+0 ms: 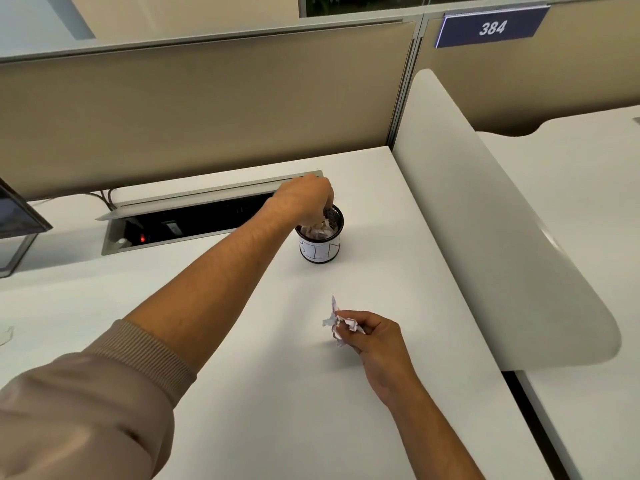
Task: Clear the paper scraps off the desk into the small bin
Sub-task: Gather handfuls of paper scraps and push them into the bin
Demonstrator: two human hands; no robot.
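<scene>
A small black mesh bin point(320, 250) with a white paper label stands on the white desk point(277, 375) near the back. Crumpled paper scraps point(320, 231) fill it to the rim. My left hand point(304, 199) hangs over the bin's mouth, fingers pointing down into the scraps; whether it still holds paper is hidden. Nearer to me, my right hand point(374, 336) pinches a crumpled white paper scrap point(337, 322) just above the desk.
An open cable tray point(180, 223) with a raised lid runs along the desk's back behind the bin. A beige partition stands behind it, a curved white divider point(485, 220) on the right. A dark monitor edge point(17, 216) shows at far left.
</scene>
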